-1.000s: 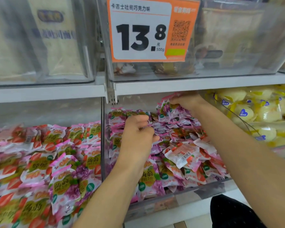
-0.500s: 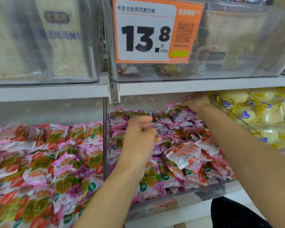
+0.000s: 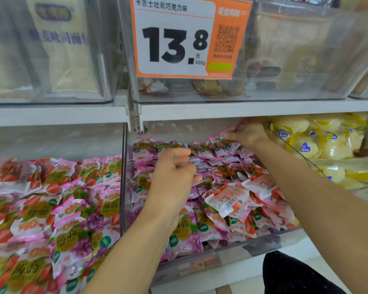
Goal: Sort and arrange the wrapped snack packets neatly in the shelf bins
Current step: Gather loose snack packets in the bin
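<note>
While the left hand (image 3: 174,177) stays at frame centre, fingers curled on the purple packets (image 3: 210,154) just above it, the right hand (image 3: 250,134) has shifted toward the upper right. It pinches a pink packet (image 3: 232,129) at the back of the clear bin (image 3: 232,257).

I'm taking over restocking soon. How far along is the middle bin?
Done: packets at the back left of the bin look lined up in rows.

In hand: the left hand grips packets in those rows, and the right hand pinches packets at the back right.

Left: the front right is a loose heap, with strawberry packets mixed in, some face down. The left bin also mixes both flavours.
</note>
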The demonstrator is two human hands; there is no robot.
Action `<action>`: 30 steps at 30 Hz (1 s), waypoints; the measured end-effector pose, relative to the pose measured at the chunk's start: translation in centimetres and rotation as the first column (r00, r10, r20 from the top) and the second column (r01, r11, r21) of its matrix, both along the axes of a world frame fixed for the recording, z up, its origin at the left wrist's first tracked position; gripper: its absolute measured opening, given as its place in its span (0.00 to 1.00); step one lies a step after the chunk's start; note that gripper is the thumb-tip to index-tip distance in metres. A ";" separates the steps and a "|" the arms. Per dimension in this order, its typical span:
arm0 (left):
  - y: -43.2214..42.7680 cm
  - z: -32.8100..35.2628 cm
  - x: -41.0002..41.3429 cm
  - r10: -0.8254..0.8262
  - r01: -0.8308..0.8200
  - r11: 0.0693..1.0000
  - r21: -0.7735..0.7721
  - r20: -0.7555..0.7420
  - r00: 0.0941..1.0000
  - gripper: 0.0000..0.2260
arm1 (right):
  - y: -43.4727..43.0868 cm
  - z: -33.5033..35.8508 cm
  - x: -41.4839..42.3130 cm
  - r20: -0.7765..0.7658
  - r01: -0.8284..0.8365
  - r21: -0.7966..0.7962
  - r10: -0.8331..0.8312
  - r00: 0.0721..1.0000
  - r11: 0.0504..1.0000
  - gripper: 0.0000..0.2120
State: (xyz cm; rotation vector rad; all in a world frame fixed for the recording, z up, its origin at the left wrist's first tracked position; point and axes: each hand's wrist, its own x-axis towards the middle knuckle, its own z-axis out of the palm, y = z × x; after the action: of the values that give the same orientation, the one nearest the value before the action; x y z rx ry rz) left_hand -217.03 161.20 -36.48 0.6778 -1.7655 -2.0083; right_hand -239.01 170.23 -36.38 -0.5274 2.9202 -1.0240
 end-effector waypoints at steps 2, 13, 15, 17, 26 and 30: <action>0.0 0.0 0.0 0.000 0.000 1.000 -0.003 -0.003 1.000 0.12 | 0.0 -0.3 -0.5 -0.121 -0.016 0.190 0.040 0.992 0.982 0.18; 0.3 0.1 0.1 -0.011 0.011 1.000 -0.018 -0.004 1.000 0.12 | 0.0 0.0 -0.4 -0.447 0.175 0.608 0.151 0.882 0.774 0.17; 0.2 0.1 0.1 -0.013 0.013 1.000 -0.015 -0.011 1.000 0.12 | 0.2 0.4 -0.8 -0.400 0.087 0.485 0.132 0.907 0.870 0.11; 0.2 0.1 0.0 -0.010 0.010 1.000 -0.004 -0.016 1.000 0.11 | 0.2 0.5 -1.3 -0.218 -0.019 0.225 0.069 0.974 0.974 0.11; -0.1 0.0 0.1 -0.005 0.005 1.000 0.012 -0.034 0.999 0.11 | 1.0 -1.0 -1.1 -0.418 0.016 0.432 0.184 0.889 0.902 0.07; -1.1 0.3 0.3 0.055 -0.054 0.998 0.018 -0.090 0.994 0.12 | 1.7 -0.1 0.5 -0.095 -0.269 0.412 0.335 0.937 0.870 0.18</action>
State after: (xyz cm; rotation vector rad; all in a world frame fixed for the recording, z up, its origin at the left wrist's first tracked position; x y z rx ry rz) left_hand -216.76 160.12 -36.17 0.6226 -1.6633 -1.9868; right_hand -238.55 171.97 -36.50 -1.0442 2.9211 -0.3553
